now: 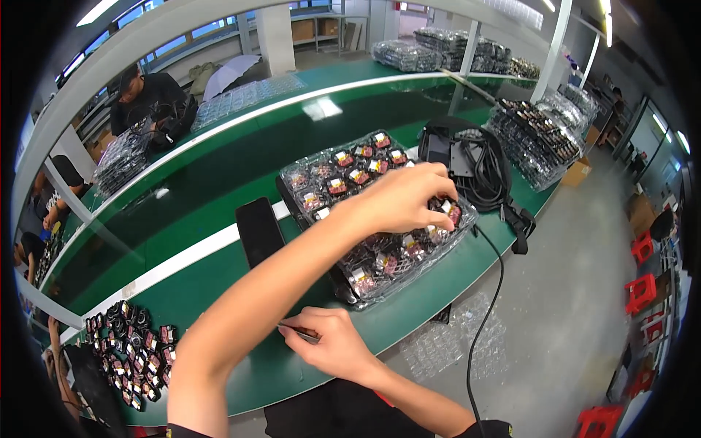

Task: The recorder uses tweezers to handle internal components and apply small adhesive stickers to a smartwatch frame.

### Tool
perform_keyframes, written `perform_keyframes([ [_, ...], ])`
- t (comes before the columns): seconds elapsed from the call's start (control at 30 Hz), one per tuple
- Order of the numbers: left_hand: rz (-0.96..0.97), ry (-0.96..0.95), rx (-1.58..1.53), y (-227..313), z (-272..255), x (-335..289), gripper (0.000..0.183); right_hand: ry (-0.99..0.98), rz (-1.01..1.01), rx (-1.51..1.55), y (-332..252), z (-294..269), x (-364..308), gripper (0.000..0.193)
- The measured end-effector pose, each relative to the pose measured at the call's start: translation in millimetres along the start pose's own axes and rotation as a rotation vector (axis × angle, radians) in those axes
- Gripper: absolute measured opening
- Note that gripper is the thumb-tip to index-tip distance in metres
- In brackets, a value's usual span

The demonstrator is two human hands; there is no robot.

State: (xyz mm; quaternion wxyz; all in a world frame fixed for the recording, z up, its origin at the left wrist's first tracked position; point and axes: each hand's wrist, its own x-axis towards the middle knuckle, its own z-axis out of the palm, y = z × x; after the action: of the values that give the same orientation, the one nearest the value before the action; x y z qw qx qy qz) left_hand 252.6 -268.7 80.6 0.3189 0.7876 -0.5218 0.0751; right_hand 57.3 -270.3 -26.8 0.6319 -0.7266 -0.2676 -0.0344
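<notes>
My left arm reaches across to the right over a clear plastic tray (380, 296) filled with rows of small black parts with reddish and white faces. At its right end my left hand (420, 196) is closed, thumb and fingers around one small black part (454, 213). Whether that part is lifted out of its pocket I cannot tell. Nearer the table's front edge, my right hand (332, 344) is closed on a thin grey metal tool (308, 336); its exact kind is unclear. Beside the tray's left side lies a black phone (260, 228).
Loose small black parts (131, 354) are heaped at the left of the green table (212, 325). A black bag with coiled cable (478, 164) sits behind the tray, its cord hanging over the edge. Stacked trays (537, 139) stand right. Another person (150, 102) sits across the belt.
</notes>
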Motion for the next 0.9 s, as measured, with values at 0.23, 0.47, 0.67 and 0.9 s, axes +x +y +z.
perform_keyframes([
  [0.23, -0.069, -0.05, -0.038, -20, 14, -2, 0.047, 0.026, 0.037, 0.021, -5, -1, 2, 0.012],
  [0.47, -0.352, -0.011, 0.329, 29, -110, -188, 0.036, 0.026, 0.081, 0.046, -14, -5, 1, 0.011],
  [0.67, -1.008, -0.107, 0.451, 99, -184, -364, 0.038, -0.06, 0.068, 0.05, -19, -8, 4, 0.012],
  [0.9, -1.072, -0.267, 0.51, 152, -160, -405, 0.048, -0.04, 0.08, -0.028, -15, -5, -2, 0.012],
])
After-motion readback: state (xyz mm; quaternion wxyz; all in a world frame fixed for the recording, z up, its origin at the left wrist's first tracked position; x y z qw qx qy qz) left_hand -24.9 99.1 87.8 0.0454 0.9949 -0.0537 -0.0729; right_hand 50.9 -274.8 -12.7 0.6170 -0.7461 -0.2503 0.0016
